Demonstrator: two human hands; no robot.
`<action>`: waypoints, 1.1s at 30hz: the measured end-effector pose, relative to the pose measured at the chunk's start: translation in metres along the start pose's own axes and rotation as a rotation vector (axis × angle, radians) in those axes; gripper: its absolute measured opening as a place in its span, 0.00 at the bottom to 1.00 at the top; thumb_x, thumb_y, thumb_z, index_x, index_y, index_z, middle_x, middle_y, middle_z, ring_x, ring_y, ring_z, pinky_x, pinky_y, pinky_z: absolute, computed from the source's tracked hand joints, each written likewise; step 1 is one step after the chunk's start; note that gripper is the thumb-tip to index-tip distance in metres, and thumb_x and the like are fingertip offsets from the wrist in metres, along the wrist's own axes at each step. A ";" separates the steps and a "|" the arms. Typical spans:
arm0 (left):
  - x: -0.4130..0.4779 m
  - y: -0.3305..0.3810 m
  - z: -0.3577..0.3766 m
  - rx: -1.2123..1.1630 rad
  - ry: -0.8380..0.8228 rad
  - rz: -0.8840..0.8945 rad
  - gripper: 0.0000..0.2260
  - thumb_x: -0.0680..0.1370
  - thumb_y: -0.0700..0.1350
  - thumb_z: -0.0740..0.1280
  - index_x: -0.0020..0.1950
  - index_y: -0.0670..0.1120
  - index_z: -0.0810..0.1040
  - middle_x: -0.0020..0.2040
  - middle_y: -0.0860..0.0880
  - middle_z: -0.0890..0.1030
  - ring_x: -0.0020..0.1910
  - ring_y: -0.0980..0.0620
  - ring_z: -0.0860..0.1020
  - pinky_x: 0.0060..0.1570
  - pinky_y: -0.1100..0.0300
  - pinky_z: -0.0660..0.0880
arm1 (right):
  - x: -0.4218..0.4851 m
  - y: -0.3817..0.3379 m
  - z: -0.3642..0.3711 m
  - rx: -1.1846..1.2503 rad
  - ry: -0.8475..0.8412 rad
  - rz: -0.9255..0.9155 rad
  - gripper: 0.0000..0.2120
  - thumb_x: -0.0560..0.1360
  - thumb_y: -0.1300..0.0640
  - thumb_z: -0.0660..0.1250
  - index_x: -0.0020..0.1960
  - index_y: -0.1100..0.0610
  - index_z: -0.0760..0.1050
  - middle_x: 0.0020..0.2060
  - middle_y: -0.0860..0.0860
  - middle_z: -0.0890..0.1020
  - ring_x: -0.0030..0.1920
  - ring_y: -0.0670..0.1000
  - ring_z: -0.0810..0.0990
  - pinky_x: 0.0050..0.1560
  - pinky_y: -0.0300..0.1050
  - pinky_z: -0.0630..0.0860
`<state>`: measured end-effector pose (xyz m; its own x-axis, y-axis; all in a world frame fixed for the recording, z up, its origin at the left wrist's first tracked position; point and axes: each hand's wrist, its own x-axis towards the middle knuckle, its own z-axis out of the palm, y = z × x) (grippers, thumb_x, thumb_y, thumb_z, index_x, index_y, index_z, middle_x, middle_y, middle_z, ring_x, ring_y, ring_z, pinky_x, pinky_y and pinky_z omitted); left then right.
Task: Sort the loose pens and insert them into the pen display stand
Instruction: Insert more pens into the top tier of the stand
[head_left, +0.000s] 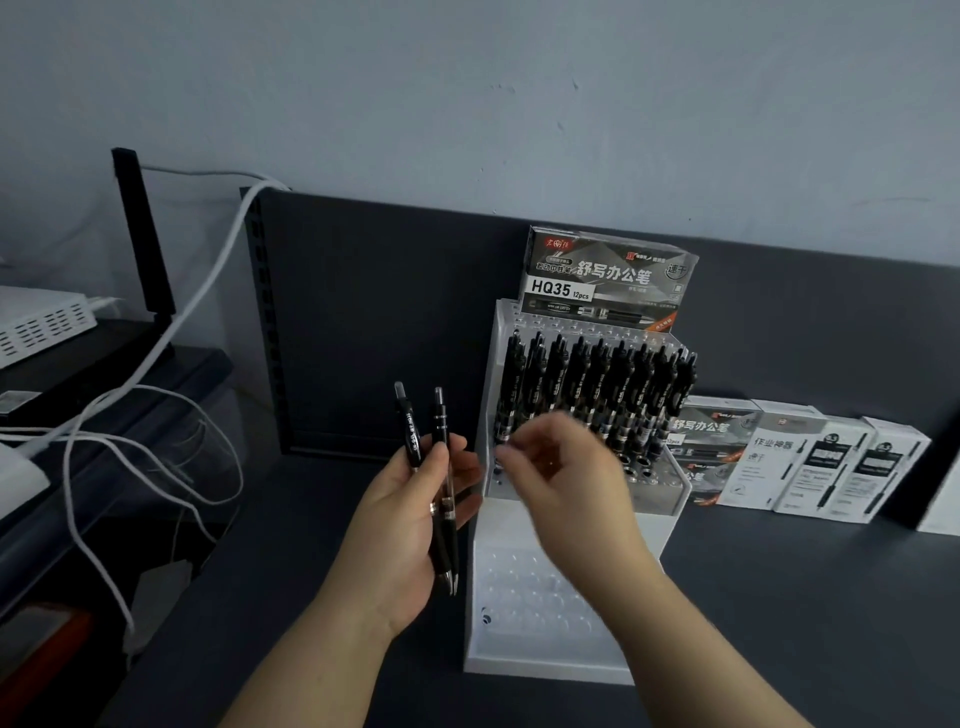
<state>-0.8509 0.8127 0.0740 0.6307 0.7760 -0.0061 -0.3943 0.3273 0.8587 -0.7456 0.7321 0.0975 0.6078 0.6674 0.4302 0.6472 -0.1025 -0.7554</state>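
By stand (498, 525) w/ "HQ35 12pcs" box (608, 280): L hand (410, 519) grips two pens (441, 441); R hand (561, 467) blurred, grip unclear.

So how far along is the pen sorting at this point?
Done: the upper rows of the pen display stand are packed with black pens. In hand: the left hand grips two loose pens, tips down. The right hand is blurred in front of the stand's middle rows, so I cannot tell whether it holds a pen. Left: those two pens, while the front tier holes look empty.
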 end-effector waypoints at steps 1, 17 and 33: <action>0.000 -0.002 0.002 -0.006 -0.013 -0.005 0.09 0.79 0.44 0.61 0.50 0.44 0.81 0.47 0.45 0.82 0.54 0.45 0.80 0.56 0.50 0.76 | -0.007 -0.004 0.002 0.070 -0.106 0.008 0.05 0.72 0.55 0.70 0.42 0.49 0.75 0.36 0.46 0.79 0.35 0.41 0.76 0.36 0.31 0.73; 0.002 -0.018 0.030 0.091 0.168 0.125 0.09 0.79 0.42 0.61 0.50 0.47 0.81 0.39 0.48 0.79 0.40 0.52 0.77 0.44 0.58 0.75 | 0.019 0.027 -0.032 0.234 -0.031 0.031 0.03 0.75 0.58 0.67 0.48 0.54 0.79 0.31 0.45 0.79 0.28 0.38 0.74 0.30 0.30 0.70; -0.002 -0.024 0.043 0.163 0.246 0.123 0.10 0.79 0.49 0.60 0.44 0.44 0.72 0.28 0.52 0.71 0.26 0.56 0.64 0.29 0.61 0.61 | 0.043 0.051 -0.025 -0.186 -0.077 -0.147 0.14 0.79 0.56 0.61 0.62 0.58 0.75 0.35 0.47 0.77 0.27 0.40 0.71 0.27 0.29 0.68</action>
<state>-0.8137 0.7796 0.0753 0.3963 0.9181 -0.0035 -0.3331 0.1473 0.9313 -0.6752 0.7375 0.0896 0.4689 0.7386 0.4843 0.8038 -0.1296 -0.5806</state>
